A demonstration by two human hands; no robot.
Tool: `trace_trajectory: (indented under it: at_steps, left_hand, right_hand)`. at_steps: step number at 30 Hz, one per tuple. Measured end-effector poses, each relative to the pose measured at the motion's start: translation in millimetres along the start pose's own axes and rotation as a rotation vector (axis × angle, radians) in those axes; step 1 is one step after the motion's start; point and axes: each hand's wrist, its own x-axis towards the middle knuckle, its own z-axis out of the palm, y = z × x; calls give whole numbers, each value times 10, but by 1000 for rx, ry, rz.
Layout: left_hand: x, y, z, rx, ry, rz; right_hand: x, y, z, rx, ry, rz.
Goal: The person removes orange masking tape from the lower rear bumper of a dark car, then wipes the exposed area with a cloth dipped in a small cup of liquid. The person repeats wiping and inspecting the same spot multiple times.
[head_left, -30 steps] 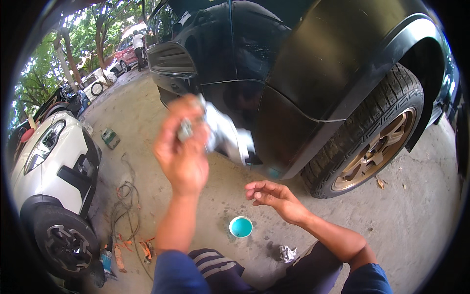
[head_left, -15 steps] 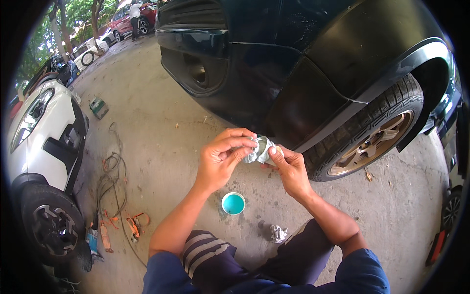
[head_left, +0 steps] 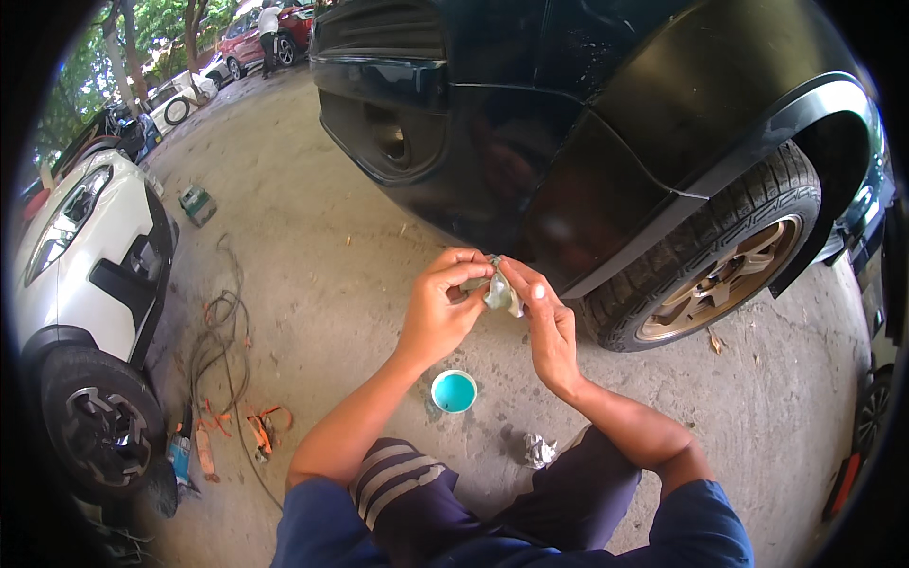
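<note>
Between my two hands is a small crumpled whitish and grey-green sheet [head_left: 500, 290], maybe paper or thin cloth. My left hand [head_left: 443, 301] pinches its upper left side with thumb and fingers. From the other side my right hand [head_left: 547, 327] grips it, fingers pressed together. Both hands are just in front of the dark car's lower bumper [head_left: 483, 161], apart from it. Below them on the ground stands a white-rimmed tub [head_left: 454, 391] of turquoise liquid. A crumpled silvery-white wad [head_left: 540, 452] lies near my right knee.
The dark car's front wheel [head_left: 720, 284] is to the right. A white car [head_left: 104, 265] stands at left, near cables [head_left: 220, 350], orange straps [head_left: 265, 431] and a blue tool [head_left: 180, 454]. A green box [head_left: 197, 205] sits farther off. A person [head_left: 269, 36] stands by a red car.
My hands have drawn closer together and the right has turned more upright. The crumpled sheet, spread sideways before, is now bunched narrower and hangs downward between them.
</note>
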Motion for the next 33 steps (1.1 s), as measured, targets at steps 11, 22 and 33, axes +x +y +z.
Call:
trace_trajectory:
  at_steps: [11,22,33]
  left_hand:
    - [-43,35,140,-641,23,-128]
    - [-13,-24,-64,-454,187,-89]
    - [-44,293,-147,263,-183,289]
  right_hand:
    - [20,153,-82,-116,91,-250]
    - [-30,75,-85,627,17,202]
    - [-26,-63,90,532,302,575]
